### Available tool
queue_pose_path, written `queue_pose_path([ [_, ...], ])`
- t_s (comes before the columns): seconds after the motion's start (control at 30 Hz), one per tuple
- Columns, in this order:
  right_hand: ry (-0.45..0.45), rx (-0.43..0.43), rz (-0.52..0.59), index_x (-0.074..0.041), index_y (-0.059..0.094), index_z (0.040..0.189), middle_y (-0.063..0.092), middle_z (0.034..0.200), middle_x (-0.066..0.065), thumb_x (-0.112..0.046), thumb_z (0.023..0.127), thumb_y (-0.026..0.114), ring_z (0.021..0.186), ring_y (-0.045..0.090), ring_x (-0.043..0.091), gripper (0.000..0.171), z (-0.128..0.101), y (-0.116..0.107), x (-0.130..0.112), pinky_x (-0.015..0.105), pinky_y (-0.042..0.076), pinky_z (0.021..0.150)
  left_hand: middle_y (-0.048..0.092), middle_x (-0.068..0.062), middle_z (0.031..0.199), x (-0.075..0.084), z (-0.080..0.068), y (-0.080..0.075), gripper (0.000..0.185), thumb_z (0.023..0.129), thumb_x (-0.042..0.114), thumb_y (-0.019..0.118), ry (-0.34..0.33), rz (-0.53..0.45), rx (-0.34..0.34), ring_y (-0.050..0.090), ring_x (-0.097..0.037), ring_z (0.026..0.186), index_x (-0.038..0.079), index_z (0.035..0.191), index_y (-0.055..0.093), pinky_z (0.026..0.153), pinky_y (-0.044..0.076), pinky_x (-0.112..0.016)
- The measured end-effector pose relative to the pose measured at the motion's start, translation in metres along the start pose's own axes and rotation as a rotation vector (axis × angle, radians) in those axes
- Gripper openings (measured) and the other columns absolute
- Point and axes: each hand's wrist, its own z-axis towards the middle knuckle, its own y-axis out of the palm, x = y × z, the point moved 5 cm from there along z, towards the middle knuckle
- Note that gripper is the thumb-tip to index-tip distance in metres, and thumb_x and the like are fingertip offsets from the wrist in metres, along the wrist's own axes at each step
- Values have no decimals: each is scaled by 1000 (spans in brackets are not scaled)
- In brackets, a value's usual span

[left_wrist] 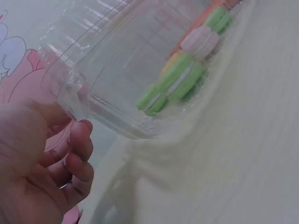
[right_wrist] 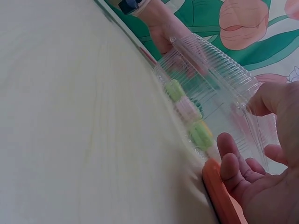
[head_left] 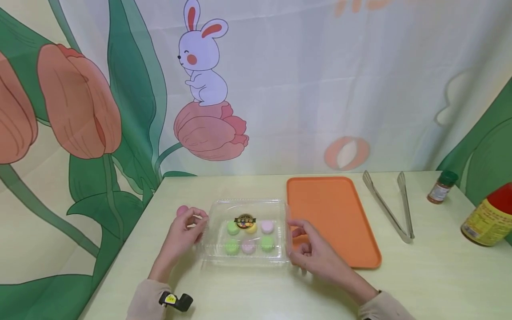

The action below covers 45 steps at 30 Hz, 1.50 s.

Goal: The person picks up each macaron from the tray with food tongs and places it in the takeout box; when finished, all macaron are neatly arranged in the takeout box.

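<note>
A clear plastic box [head_left: 248, 209] with a black and gold label on its lid stands between the two hands. Inside lie several macarons in green, pink and yellow, one green macaron [left_wrist: 184, 79] showing its white filling. My left hand [head_left: 186, 231] pinches the box's left edge between thumb and fingertips. On the opposite side, my right hand [head_left: 318, 255] holds the right edge, thumb and index finger at the plastic and the other fingers [right_wrist: 233, 163] loosely curled below. The lid lies over the macarons. Just behind the left hand is a pink macaron [head_left: 182, 210], partly hidden.
Right of the box lies an orange tray [head_left: 332, 213], its left edge close beside the right hand. Farther right are metal tongs [head_left: 390, 209], a small green-capped jar [head_left: 442, 187] and a yellow-labelled container with a red top [head_left: 490, 218]. A printed curtain [head_left: 280, 89] hangs behind the table.
</note>
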Motion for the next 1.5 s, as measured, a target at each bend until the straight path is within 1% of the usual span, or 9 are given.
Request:
queue_pose_path([
  [0.1,-7,10,-16,-26,40,153,48,131,12,-19,95,76,71,57,15,68,0,0,-1,26,53,56,69,-12,101,1,-5,-1,14,103,27,67,8,2,35,65,-23,73,16,112,67,63,55,-26],
  [0.33,-4,17,-30,-26,41,153,50,127,12,-20,95,77,71,55,14,68,-1,0,-1,23,50,54,70,-6,119,4,-25,-4,19,103,20,67,43,26,29,72,-23,92,18,121,70,78,59,-27],
  [0.5,6,20,-33,-27,42,153,55,123,11,-20,96,76,68,55,13,67,-3,1,-2,23,49,56,69,-13,120,2,-46,-5,26,101,12,68,54,-77,-30,73,-32,89,13,127,68,76,60,-29],
  [0.63,18,40,-32,-26,44,153,56,122,10,-15,95,75,66,56,13,67,-4,0,-3,25,51,55,64,-13,129,0,-59,-1,33,100,11,69,56,-166,-93,72,-29,94,11,132,64,76,62,-36],
  [0.83,-6,82,-23,-22,45,154,49,137,8,-10,94,74,74,63,18,68,-9,2,-2,26,55,60,54,-12,143,0,-69,7,44,97,9,73,65,-226,-148,68,-24,100,6,139,57,76,63,-38],
  [0.93,-14,77,35,-21,45,153,42,145,8,-8,94,74,77,66,22,67,-12,5,0,29,57,59,54,-17,139,0,-71,8,49,95,9,75,46,-238,-149,68,-20,96,3,140,55,75,61,-32],
  [1.2,18,70,193,-20,40,155,42,144,13,-6,96,71,81,69,26,68,-12,16,3,30,58,62,55,-30,129,3,-75,7,55,95,5,74,38,-295,-144,66,-11,90,-4,143,51,76,56,-20],
  [1.4,25,80,226,-20,35,158,39,150,8,-3,97,67,80,67,22,71,-13,22,1,22,52,60,56,-32,126,6,-77,6,56,94,3,73,39,-313,-144,65,-8,87,-6,144,49,74,54,-18],
  [1.5,26,76,227,-20,34,159,38,151,5,-2,98,66,80,66,21,71,-13,23,1,21,50,59,63,-28,114,6,-77,5,57,94,3,74,24,-316,-141,65,-8,85,-5,145,49,72,54,-18],
])
